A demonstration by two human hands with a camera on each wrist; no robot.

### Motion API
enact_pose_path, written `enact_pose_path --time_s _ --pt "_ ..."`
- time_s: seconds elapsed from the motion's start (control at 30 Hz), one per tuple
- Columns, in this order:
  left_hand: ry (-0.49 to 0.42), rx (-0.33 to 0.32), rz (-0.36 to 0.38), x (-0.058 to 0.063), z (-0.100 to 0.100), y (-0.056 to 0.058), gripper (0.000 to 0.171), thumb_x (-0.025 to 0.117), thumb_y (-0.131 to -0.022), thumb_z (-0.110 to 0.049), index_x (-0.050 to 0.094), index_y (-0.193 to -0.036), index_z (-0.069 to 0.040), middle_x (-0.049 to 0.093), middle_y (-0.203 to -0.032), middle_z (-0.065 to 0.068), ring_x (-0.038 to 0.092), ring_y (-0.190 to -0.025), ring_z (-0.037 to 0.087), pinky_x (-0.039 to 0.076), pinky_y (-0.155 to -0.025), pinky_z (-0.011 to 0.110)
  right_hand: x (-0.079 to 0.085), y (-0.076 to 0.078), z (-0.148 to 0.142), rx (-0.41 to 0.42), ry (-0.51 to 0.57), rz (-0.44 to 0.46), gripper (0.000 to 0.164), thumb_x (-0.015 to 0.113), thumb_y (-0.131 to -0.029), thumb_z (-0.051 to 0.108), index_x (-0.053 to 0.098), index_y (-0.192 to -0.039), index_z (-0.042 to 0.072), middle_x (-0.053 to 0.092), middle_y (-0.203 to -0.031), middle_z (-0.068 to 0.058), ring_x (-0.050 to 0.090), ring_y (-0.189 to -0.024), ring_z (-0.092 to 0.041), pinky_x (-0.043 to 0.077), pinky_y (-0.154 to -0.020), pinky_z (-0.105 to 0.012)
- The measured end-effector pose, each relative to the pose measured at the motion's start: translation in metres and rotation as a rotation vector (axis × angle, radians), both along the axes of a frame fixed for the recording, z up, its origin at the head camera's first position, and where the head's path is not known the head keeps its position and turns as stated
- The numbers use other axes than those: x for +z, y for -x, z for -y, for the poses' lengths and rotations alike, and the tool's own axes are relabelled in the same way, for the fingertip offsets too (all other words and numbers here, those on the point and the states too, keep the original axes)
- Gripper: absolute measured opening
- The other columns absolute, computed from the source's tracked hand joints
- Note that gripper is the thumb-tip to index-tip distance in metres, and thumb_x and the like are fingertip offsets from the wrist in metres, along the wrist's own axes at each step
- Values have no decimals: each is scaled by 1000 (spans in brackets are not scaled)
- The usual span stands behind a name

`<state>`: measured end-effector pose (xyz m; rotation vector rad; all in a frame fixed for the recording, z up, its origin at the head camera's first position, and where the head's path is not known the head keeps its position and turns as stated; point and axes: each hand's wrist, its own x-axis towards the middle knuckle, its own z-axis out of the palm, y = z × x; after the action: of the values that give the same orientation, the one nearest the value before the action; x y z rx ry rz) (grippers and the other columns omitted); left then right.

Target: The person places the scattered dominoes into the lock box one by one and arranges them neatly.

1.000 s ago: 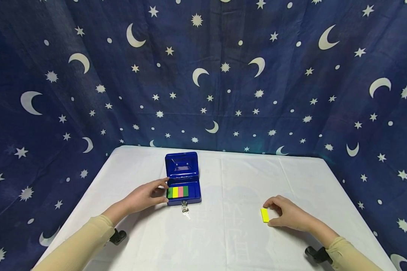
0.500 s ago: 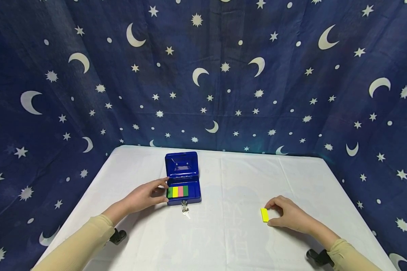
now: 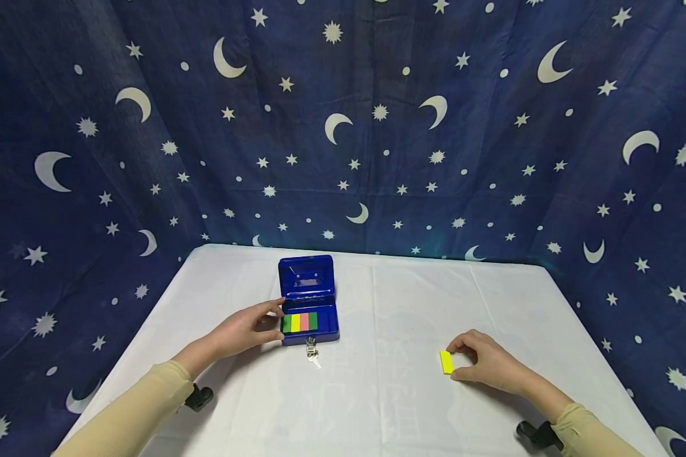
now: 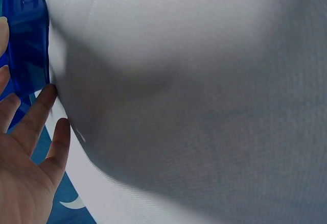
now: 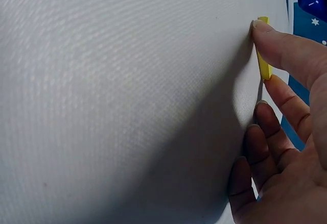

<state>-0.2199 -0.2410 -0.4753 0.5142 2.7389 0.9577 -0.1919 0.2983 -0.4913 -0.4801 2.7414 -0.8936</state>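
Observation:
A blue metal cash box [image 3: 328, 325] stands on the left half of the table with its lid [image 3: 305, 263] raised. In its left part lies a row of coloured blocks [image 3: 300, 323], green, yellow, pink and dark green. My left hand [image 3: 246, 331] touches the box's left side with thumb and fingertips; in the left wrist view its fingers are spread against the blue wall [image 4: 30, 50]. Far to the right, my right hand [image 3: 491, 363] pinches a flat yellow block [image 3: 446, 362] by its two ends, thumb and index finger, down at the tabletop. The right wrist view shows the block [image 5: 265, 68] edge-on.
A key [image 3: 314, 362] hangs from the latch [image 3: 311, 346] at the box's front and lies against the cloth. White cloth covers the table [image 3: 389, 304]. A dark blue curtain [image 3: 377, 158] with moons and stars surrounds the back and sides.

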Motion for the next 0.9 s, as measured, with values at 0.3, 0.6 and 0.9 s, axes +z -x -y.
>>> enact_pose_path --time_s 0.3,0.6,0.9 --pt "-1 3 9 1 0 -1 48 78 -90 -47 63 -127 -20 41 -160 -3 61 -126 19 47 -107 48 -1 0 0 -9 3 5 46 93 -74 35 67 -109 20 58 -109 4 53 -100 -16 50 -87 -26" --pt "10 -1 -7 2 1 0 48 78 -90 -48 63 -126 -20 41 -160 -3 62 -125 19 47 -106 48 0 1 2 32 -59 -61 43 91 -76 37 68 -109 21 57 -96 9 51 -90 -12 48 -78 -25" --pt "10 -9 -10 1 1 0 50 77 -90 -50 63 -127 -20 41 -160 -3 61 -126 19 47 -107 48 5 6 11 87 -142 -164 42 90 -76 41 67 -106 25 52 -86 13 46 -84 -7 39 -74 -31"
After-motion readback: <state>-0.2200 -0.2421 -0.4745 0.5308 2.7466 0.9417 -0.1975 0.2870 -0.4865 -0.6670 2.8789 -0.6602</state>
